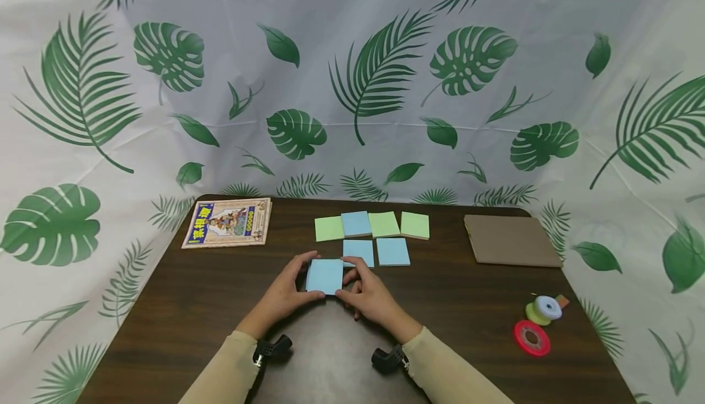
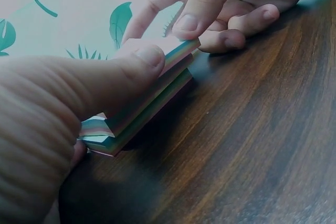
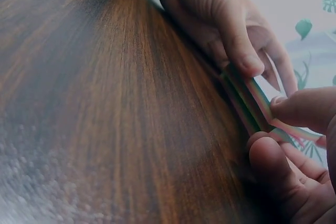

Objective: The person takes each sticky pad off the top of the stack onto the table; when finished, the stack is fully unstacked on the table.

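Observation:
A stack of sticky note pads (image 1: 324, 276), light blue on top, sits between both hands near the middle of the table. In the left wrist view the stack (image 2: 149, 98) shows coloured layers along its side, with the upper part slightly offset from the lower. My left hand (image 1: 286, 289) pinches its left side, thumb at the near edge and index finger at the far edge. From the right, my right hand (image 1: 373, 294) grips it the same way. Its other fingers are curled beside the stack. Just behind lie two blue pads (image 1: 358, 253), (image 1: 393, 251).
Three green pads (image 1: 384, 224) and one blue pad (image 1: 356, 224) form a back row. A picture booklet (image 1: 227, 223) lies back left, a brown notebook (image 1: 512, 240) back right. A red ring-shaped roll (image 1: 532, 338) and a white-and-green spool (image 1: 545, 310) are at right. Leaf-print cloth (image 1: 352, 86) hangs behind.

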Demonstrator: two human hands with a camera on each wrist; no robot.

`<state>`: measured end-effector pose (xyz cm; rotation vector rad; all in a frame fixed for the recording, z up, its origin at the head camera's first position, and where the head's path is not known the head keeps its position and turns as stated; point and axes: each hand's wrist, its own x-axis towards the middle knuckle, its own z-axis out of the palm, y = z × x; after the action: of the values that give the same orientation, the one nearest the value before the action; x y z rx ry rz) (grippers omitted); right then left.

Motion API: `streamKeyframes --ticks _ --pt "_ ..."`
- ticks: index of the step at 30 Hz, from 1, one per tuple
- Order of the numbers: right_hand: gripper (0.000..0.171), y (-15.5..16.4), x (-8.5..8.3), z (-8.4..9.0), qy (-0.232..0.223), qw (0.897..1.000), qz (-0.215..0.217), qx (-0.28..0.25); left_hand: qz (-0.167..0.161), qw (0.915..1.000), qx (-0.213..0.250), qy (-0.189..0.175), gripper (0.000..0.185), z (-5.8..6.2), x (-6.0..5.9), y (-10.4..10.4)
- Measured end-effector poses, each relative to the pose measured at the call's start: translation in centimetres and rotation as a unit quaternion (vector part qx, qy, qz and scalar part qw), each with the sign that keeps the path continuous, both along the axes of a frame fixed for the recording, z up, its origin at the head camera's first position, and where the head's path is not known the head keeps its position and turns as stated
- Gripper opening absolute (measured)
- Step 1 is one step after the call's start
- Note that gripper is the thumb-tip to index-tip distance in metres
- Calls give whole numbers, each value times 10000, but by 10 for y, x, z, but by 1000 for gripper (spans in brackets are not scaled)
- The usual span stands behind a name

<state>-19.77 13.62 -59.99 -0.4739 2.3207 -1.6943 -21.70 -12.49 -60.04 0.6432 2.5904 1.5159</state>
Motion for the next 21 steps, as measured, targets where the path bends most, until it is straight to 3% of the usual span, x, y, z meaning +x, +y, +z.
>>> streamKeyframes --ticks 8,15,21 --pt "73 2 0 -1 99 9998 58 -163 -23 9999 -98 91 95 -1 -1 1" --pt "54 3 1 -4 89 9978 64 -655 94 9998 -182 24 95 0 1 1" --pt "43 3 4 -2 53 9970 -5 -770 17 9995 -181 256 95 -1 0 1"
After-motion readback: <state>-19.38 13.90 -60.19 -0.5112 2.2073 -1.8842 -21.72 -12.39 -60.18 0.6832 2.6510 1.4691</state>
